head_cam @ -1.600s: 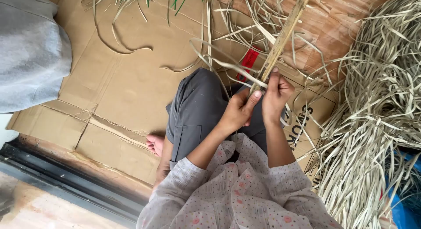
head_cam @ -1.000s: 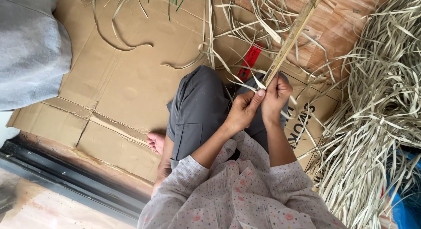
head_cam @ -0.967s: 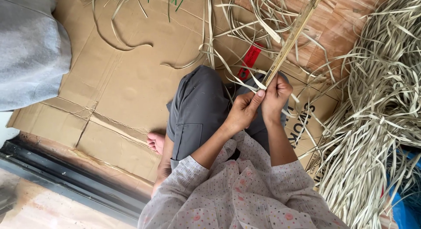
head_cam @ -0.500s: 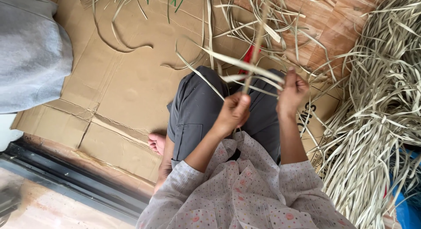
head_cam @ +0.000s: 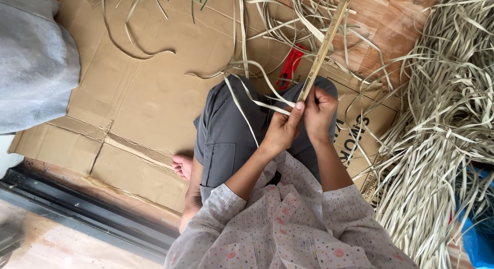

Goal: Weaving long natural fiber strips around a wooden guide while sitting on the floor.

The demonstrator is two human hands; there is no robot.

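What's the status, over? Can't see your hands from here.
Both hands closed: left hand and right hand together on the stick. Pale strips trail over the knee. Strip pile at right, clear of the hands.

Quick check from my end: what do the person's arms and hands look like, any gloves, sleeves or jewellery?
Both hands are bare: no gloves, and no rings or bracelets that I can make out on the left hand or the right hand. The forearms are uncovered. The sleeves are pushed up towards the elbows, loose light fabric, pale pinkish-white with small multicoloured dots, matching the rest of the top.
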